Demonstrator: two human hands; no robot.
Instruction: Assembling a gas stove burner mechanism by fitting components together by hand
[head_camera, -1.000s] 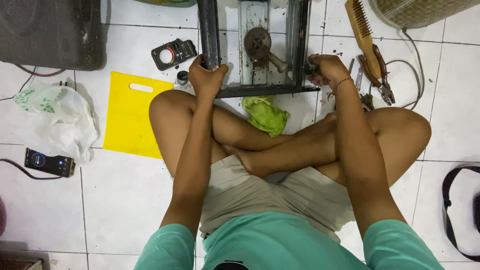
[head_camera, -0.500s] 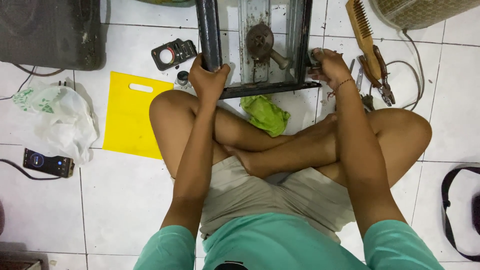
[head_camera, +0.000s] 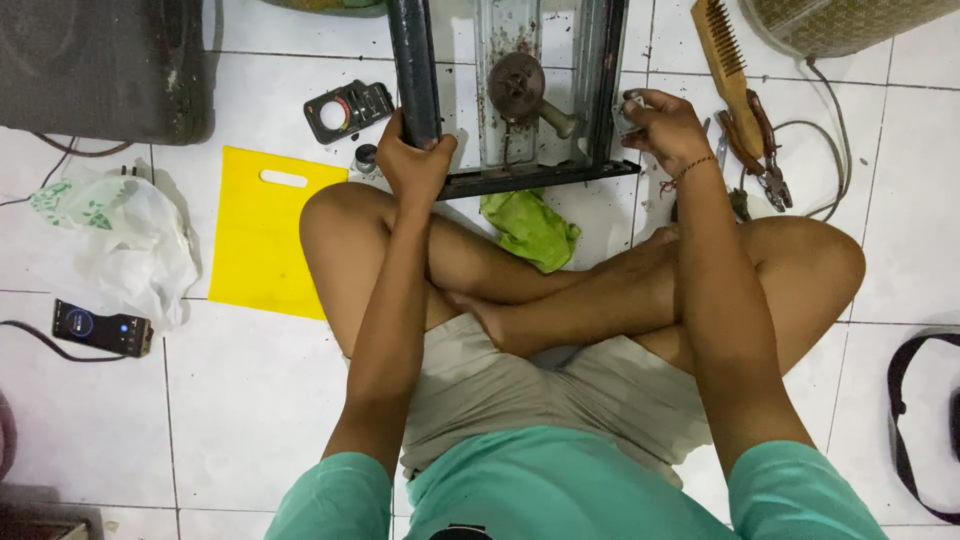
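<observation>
Metal frame (head_camera: 520, 178) on the tiles, long axis running straight away from the sitter, near end against the knees. Left hand (head_camera: 415, 160) clamped round the left bar near its end. Right hand (head_camera: 662, 125) at the right bar, fingers pinched on a small grey piece (head_camera: 628, 112) touching it. Green rag (head_camera: 530, 228) just below the frame, between the hands. Pliers (head_camera: 765, 160) right of the right hand.

Both arms reach forward over crossed legs — left hand (head_camera: 415, 160) clenched shut, right hand (head_camera: 662, 125) pinching, fingers curled
</observation>
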